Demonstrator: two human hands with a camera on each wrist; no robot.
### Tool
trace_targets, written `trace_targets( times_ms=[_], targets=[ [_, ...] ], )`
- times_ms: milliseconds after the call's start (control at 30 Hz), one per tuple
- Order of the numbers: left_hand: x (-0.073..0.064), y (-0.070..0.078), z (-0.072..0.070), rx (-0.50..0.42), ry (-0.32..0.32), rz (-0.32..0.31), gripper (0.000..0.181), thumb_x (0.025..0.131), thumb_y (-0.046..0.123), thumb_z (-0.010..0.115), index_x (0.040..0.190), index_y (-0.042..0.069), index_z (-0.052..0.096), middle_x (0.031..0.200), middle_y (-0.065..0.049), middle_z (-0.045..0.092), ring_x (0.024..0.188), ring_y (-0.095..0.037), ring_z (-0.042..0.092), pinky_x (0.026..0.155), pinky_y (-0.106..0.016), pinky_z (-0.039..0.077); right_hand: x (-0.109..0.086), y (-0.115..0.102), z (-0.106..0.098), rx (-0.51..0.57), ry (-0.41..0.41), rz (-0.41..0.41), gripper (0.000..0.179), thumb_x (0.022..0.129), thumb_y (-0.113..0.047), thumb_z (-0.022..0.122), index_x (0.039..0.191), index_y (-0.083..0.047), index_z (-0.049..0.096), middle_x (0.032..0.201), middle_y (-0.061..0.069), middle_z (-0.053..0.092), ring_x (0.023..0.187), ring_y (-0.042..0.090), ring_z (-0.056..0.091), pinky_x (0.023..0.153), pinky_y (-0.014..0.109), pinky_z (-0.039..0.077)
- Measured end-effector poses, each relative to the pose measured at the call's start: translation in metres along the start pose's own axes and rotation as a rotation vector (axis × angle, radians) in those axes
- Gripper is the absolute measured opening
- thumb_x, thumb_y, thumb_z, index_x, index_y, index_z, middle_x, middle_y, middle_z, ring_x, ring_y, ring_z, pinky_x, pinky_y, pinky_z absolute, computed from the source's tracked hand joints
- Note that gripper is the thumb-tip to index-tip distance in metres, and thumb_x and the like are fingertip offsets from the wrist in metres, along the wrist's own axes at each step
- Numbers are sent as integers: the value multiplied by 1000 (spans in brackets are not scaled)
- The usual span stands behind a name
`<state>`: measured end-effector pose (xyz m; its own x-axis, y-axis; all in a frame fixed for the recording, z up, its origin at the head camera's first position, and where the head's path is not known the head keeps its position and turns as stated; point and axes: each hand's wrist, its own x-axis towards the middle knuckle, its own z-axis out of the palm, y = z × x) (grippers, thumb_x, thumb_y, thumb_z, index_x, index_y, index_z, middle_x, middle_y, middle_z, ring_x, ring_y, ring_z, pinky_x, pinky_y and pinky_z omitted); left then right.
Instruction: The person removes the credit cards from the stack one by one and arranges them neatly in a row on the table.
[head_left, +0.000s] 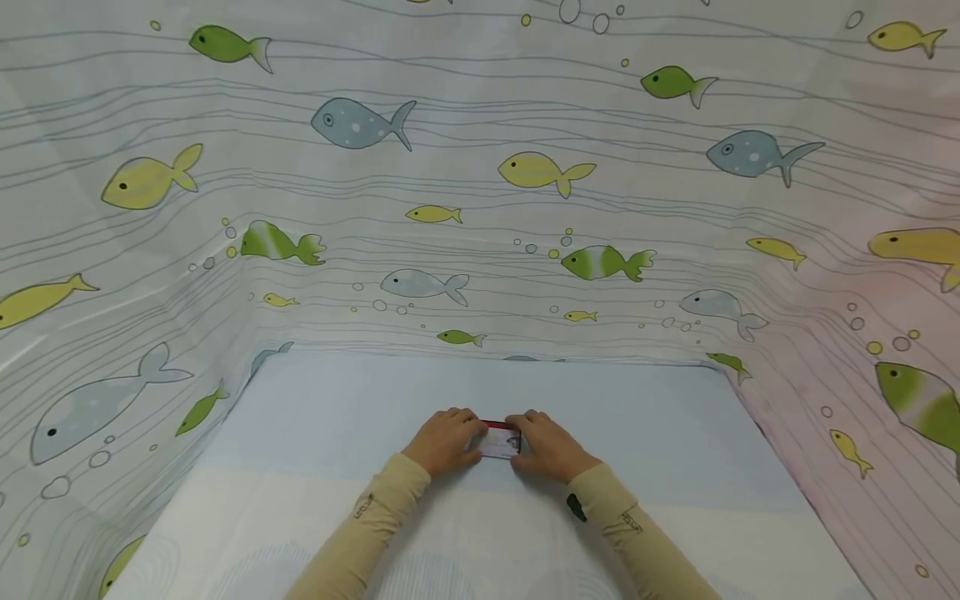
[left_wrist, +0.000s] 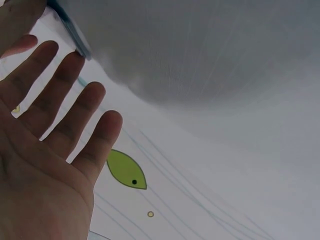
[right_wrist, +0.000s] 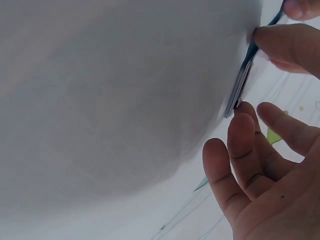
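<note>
On pale table [head_left: 337, 408], flat white stack [head_left: 498, 442] between hands: left hand [head_left: 444, 442] pinches left end, right hand [head_left: 552, 447] right end, with fingertips [left_wrist: 74, 61].

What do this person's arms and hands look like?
The left hand and right hand are bare. The left sleeve and right sleeve are beige, with small dark markings near each hand. An unclear dark item shows at the right sleeve's edge.

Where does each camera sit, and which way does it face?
Head: on the head, facing forward and down at left hand, right hand and card-like stack; forearms show.
Left wrist: on that wrist, facing stack's edge; left palm shows.
Right wrist: on that wrist, facing stack's edge; right palm shows.
Both wrist views share the stack.
</note>
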<state>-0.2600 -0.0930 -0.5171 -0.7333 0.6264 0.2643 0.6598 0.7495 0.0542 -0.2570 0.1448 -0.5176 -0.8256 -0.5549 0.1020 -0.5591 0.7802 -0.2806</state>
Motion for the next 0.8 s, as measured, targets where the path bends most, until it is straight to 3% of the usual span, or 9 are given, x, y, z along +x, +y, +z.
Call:
trace_targets(
  times_ms=[267,567,800],
  targets=[
    [-3,-2,1,-5,-1,-2,44,86,36,81,121,14,69,117,-6,67,109,-27,64,90,-44,53,3,-2,-2,28,-1,17,65,82,-26,82,138,-6,57,117,8,61,104,22,60,92,42,51],
    [-8,-2,1,-40,-21,-6,55,84,43,82,128,13,67,118,-5,65,107,-25,64,91,-43,53,-1,-7,-1,109,-37,21,59,79,-33,84,130,-9,65,113,3,55,88,11,53,80,32,50],
    [-14,-5,-3,-57,8,25,60,82,49,82,126,12,68,116,-5,64,102,-23,63,89,-41,53,-6,-10,-5,110,13,-21,57,78,-35,81,128,-13,65,116,2,54,88,11,53,79,32,50]
  ],
)
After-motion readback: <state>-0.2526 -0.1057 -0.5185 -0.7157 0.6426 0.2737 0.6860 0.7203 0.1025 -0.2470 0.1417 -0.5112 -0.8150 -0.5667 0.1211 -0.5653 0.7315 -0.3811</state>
